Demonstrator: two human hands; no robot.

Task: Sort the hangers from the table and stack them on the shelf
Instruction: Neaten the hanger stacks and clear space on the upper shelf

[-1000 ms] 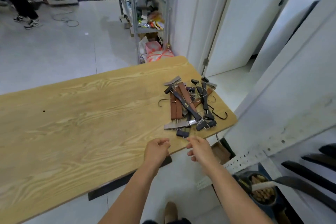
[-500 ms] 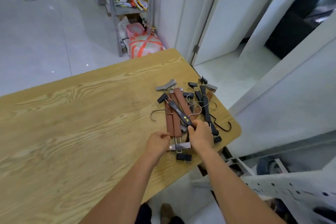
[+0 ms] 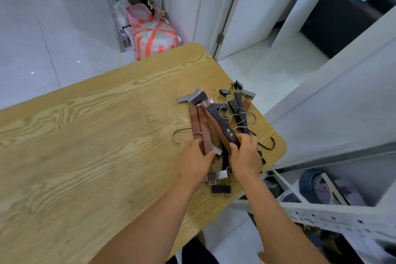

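1. Table (image 3: 85, 156): carries the hanger pile (image 3: 238, 100) at its far right corner, within reach of both hands.
2. Left hand (image 3: 196, 162): fingers curled round the brown hangers (image 3: 205, 133), apparently steadying them for sorting.
3. Right hand (image 3: 246, 156): fingers closed round the black hanger (image 3: 220, 120), likely to draw it free.

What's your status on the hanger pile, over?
Left hand grips brown wooden clip hanger. Right hand grips black hanger with yellow lettering. Silver wire hooks tangled alongside, may snag.
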